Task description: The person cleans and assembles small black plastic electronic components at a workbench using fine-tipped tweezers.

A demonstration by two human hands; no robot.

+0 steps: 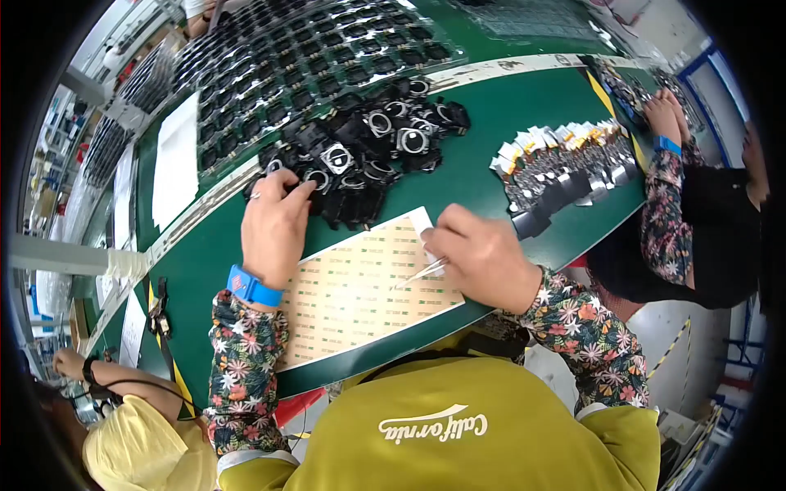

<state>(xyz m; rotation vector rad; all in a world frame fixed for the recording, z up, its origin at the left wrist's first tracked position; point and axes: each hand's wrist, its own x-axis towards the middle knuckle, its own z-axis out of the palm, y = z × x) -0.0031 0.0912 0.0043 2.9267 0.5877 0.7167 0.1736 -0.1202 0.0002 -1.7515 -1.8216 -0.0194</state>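
My left hand [277, 222], a blue band on its wrist, reaches to the near left edge of a heap of black watch-like casings [352, 155]. Its thumb and forefinger are bent and a little apart, touching the casings there. Several casings show silver rings. My right hand [485, 255] is closed on metal tweezers [424, 273], whose tips point left over a tan adhesive sheet [352, 307] with printed rows. This sheet lies on the green table in front of me, and its white margin [422, 221] shows beside my right fingers.
Behind the heap spread clear trays [327, 61] holding rows of black parts. Small circuit parts with white and yellow tabs [565, 159] are bunched to the right. White paper [176, 159] lies at left. Other people work at both sides; one person's hands [667, 114] are at the far right.
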